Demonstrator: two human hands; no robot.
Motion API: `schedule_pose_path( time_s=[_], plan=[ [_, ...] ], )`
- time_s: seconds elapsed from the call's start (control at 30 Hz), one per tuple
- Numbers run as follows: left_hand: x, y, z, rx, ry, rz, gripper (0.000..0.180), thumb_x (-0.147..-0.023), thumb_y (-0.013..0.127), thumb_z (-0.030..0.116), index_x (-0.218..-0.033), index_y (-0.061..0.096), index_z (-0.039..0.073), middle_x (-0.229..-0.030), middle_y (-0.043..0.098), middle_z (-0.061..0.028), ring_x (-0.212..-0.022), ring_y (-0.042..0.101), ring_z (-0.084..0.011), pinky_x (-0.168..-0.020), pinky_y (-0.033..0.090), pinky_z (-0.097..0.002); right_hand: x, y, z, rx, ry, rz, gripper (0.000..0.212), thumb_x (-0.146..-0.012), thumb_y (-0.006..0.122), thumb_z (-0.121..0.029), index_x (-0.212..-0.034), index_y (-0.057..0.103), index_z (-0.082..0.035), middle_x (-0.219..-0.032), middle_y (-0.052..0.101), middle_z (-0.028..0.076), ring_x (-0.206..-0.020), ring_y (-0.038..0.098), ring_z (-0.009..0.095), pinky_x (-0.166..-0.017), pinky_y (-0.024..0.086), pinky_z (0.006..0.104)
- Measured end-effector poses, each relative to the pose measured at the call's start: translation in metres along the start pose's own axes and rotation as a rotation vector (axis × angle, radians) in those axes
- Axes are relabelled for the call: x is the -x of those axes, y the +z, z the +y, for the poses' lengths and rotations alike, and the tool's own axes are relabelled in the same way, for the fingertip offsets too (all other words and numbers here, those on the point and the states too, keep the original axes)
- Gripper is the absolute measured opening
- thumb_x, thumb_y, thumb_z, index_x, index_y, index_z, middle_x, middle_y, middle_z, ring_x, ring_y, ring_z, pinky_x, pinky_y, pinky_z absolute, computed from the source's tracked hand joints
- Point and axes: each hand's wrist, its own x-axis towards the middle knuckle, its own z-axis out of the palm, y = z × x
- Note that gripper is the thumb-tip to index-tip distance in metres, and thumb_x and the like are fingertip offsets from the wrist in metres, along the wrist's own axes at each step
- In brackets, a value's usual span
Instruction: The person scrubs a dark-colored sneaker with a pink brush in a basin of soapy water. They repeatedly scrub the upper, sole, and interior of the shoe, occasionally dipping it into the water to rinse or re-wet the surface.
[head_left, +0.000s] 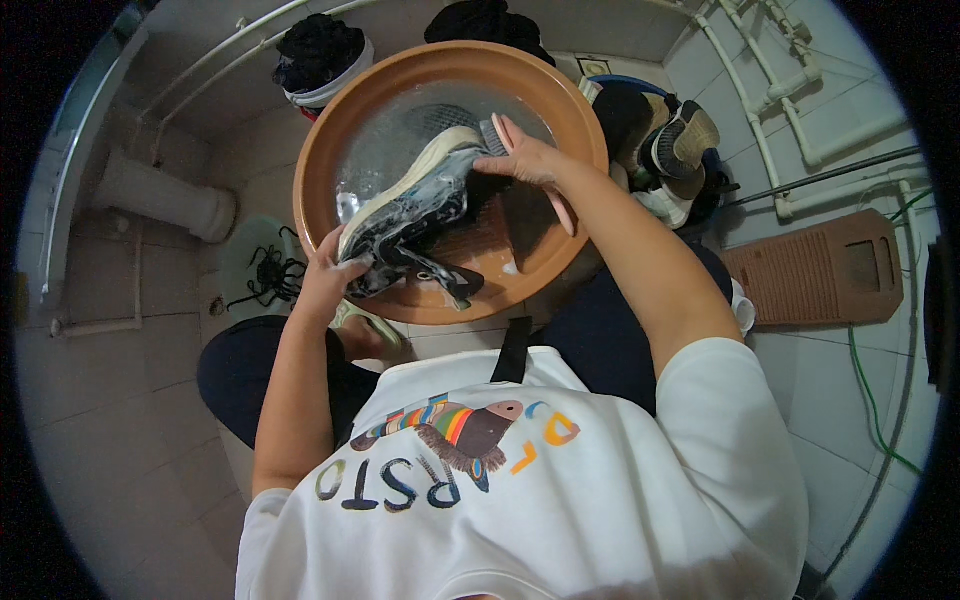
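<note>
A black shoe (425, 215) with a white sole, coated in suds, is tilted on its side over a large orange-brown basin (310, 190). My left hand (328, 275) grips its near-left end, thumb on the upper. At the shoe's far-right end, my right hand (525, 160) is closed round a pink-backed scrub brush (497, 135), whose grey bristles face the shoe. Its laces or straps hang loose toward the basin's near side. Cloudy water (385, 130) fills the basin, and a dark patterned shape, perhaps another shoe's sole (440, 118), shows in it behind the held shoe.
At the right, a blue-rimmed tub (625, 80) holds several shoes (680, 140); a brown washboard (815, 270) lies beyond. Black laces (275, 275) sit in a pale basin at the left. Behind stands a white bucket (345, 80) of dark cloth. White pipes (760, 150) line the wall.
</note>
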Motion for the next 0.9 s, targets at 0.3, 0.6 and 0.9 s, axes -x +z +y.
schedule_pose_path(
  time_s=[0.3,0.6,0.9],
  plan=[
    [-0.007,0.018,0.025,0.043,-0.014,-0.022,0.067,-0.071,0.066,0.005,-0.131,0.037,-0.001,-0.121,0.051,-0.0132,-0.110,0.049,-0.0206,-0.095,0.036,-0.0287,0.054,-0.013,-0.084,-0.066,-0.112,0.334,0.101,-0.064,0.062,-0.002,-0.145,0.003,-0.016,-0.139,0.031,0.021,-0.123,0.040,0.034,-0.094,0.037,0.0320],
    [-0.056,0.081,0.112,-0.435,0.603,0.032,0.091,-0.059,0.078,0.025,-0.133,0.030,0.003,-0.121,0.050,-0.0205,-0.113,0.049,-0.0314,-0.095,0.037,-0.0346,0.084,-0.017,-0.133,0.018,-0.522,0.196,0.102,-0.064,0.065,-0.001,-0.145,0.006,-0.019,-0.145,0.024,0.013,-0.128,0.035,0.028,-0.099,0.033,0.0324],
    [-0.048,0.099,0.120,-0.831,0.563,0.370,0.063,-0.064,0.069,0.012,-0.121,0.044,0.005,-0.107,0.057,-0.0191,-0.104,0.053,-0.0351,-0.087,0.042,-0.0420,0.083,-0.025,-0.153,0.774,-0.377,0.239,0.076,-0.078,0.044,-0.064,-0.141,0.024,-0.026,-0.107,0.057,0.022,-0.091,0.058,0.042,-0.080,0.046,0.0490]
  ],
)
